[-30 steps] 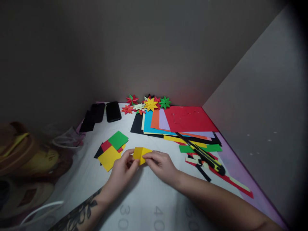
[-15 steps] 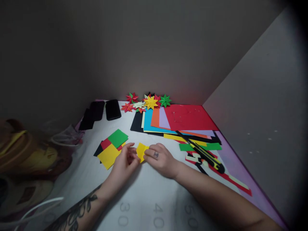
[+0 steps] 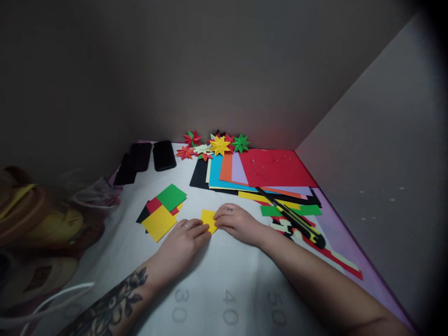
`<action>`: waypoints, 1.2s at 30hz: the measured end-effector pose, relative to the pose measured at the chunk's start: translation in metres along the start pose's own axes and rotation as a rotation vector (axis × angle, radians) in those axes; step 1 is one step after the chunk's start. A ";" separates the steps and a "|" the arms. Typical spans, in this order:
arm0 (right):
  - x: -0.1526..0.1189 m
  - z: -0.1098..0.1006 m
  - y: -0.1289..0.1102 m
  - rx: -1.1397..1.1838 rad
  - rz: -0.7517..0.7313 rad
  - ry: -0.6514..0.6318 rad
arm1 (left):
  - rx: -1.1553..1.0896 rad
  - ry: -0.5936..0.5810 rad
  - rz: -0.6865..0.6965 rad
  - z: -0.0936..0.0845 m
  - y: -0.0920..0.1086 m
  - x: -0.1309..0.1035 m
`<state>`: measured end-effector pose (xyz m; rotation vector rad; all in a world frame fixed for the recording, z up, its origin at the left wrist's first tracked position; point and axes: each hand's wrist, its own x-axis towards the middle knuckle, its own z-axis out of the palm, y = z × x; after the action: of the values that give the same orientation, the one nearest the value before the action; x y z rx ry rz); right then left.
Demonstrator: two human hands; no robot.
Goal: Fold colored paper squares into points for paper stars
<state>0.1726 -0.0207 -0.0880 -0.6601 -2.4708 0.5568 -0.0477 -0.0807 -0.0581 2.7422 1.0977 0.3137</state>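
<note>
A small yellow paper (image 3: 209, 220) lies on the white table covering between my hands. My left hand (image 3: 187, 240), with a ring on one finger, has its fingers closed together on the paper's left edge. The closed fingers of my right hand (image 3: 240, 223) press its right edge from the other side. Left of my hands is a loose pile of cut squares, with a yellow square (image 3: 159, 223), a green square (image 3: 172, 197) and red and black ones partly covered.
Folded paper stars, one yellow (image 3: 220, 145), stand at the back wall. A red sheet (image 3: 280, 168) tops coloured sheets at the back right. A black and yellow cutter (image 3: 301, 222) lies over paper strips. Two dark phones, one nearer the stars (image 3: 164, 156), lie at the back left.
My left hand has turned palm down and its fingers have come onto the yellow paper. The paper now lies flatter on the table, where before it was partly folded up between my hands.
</note>
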 end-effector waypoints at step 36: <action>0.023 0.021 -0.009 -0.092 0.456 0.067 | 0.011 -0.077 -0.042 0.004 0.009 0.002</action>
<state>0.1409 -0.0203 -0.0914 -1.2734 -2.2966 0.5755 -0.0393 -0.0864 -0.0594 2.7115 1.1390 0.1960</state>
